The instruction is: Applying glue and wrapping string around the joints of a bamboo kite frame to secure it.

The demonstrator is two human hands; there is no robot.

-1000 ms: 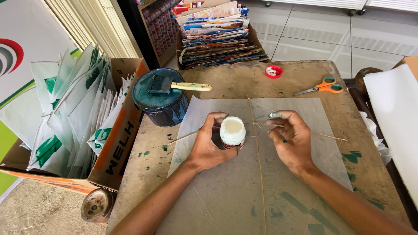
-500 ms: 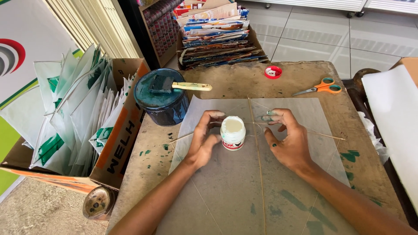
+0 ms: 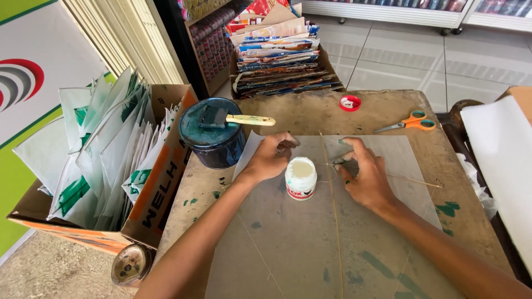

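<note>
A translucent paper sheet point(image 3: 310, 243) lies flat on the worn table point(image 3: 288, 111). A thin upright stick point(image 3: 332, 221) runs down its middle, and a second thin stick point(image 3: 413, 180) crosses it. An open white glue jar point(image 3: 301, 178) stands on the sheet between my hands. My left hand point(image 3: 270, 159) rests on the sheet's upper left part, just left of the jar, fingers curled, with nothing visibly in it. My right hand point(image 3: 363, 173) sits right of the jar, its fingertips pinched where the two sticks cross.
A dark teal paint pot point(image 3: 213, 138) with a brush point(image 3: 239, 118) across it stands at the sheet's upper left. A cardboard box point(image 3: 160, 182) of white-and-green paper pieces is left of the table. Orange scissors point(image 3: 413, 122), a red lid point(image 3: 349, 103) and a paper stack point(image 3: 280, 55) lie beyond.
My left hand let go of the glue jar and moved up and left onto the sheet. The jar now stands free. My right hand stayed at the stick crossing.
</note>
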